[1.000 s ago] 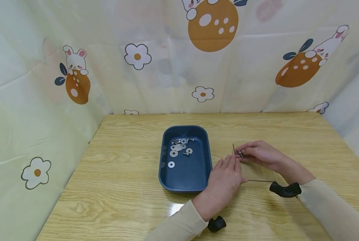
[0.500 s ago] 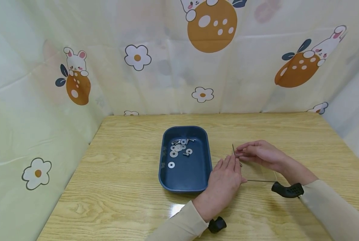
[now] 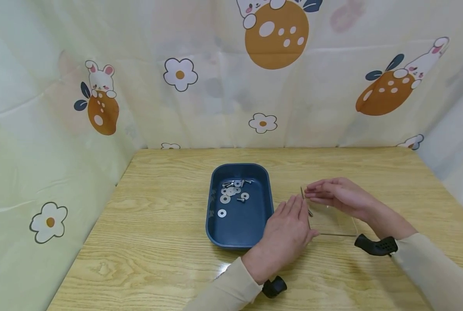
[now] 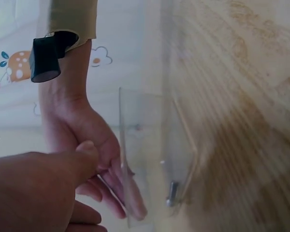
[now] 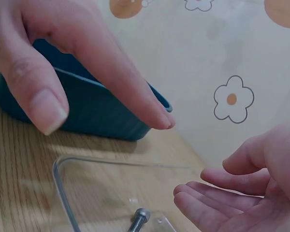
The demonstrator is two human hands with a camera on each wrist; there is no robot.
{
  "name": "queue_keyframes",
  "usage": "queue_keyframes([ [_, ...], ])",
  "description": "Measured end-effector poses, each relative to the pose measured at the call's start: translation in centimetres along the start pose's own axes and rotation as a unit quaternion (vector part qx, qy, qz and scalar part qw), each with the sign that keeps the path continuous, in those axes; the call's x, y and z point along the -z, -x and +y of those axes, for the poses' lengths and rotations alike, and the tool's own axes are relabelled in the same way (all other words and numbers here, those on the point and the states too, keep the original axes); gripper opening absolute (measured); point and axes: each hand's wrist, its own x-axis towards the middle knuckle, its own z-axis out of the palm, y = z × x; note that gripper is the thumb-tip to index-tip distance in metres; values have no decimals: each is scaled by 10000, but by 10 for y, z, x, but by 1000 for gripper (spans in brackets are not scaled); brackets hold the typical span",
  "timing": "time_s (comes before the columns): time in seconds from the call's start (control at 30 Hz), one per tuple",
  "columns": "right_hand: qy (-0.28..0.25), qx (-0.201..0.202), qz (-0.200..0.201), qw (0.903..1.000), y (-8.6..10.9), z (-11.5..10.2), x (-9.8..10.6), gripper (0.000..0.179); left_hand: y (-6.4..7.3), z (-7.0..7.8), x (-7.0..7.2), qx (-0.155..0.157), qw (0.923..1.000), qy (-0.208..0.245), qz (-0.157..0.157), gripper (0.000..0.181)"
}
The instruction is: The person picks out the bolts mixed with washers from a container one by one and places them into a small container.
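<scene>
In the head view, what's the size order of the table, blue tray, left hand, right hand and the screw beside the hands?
Table
Blue tray
Left hand and right hand: too alike to rank
Screw

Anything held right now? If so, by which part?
Nothing gripped: left hand and right hand both open. The bolt sits free of both; whether either hand touches the clear piece, I can't tell.

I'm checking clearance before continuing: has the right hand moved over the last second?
Yes, slightly: the right hand has shifted rightward and a little upward in the head view, judged against the central printed flower.
</scene>
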Motion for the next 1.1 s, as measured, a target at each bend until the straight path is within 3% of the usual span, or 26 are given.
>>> queue_keyframes([
  [0.43, -256, 246, -20, 9994, 0, -11, -4, 51, 8, -19, 13, 306, 9956, 521, -720, 85],
  [0.83, -128, 324, -65, 9994, -4, -22, -12, 49, 24, -58, 15, 557, 9931, 918, -466, 87],
  [1.1, -26, 360, -155, 9992, -9, -27, -18, 51, 37, -82, 15, 792, 9923, 860, -420, 86],
])
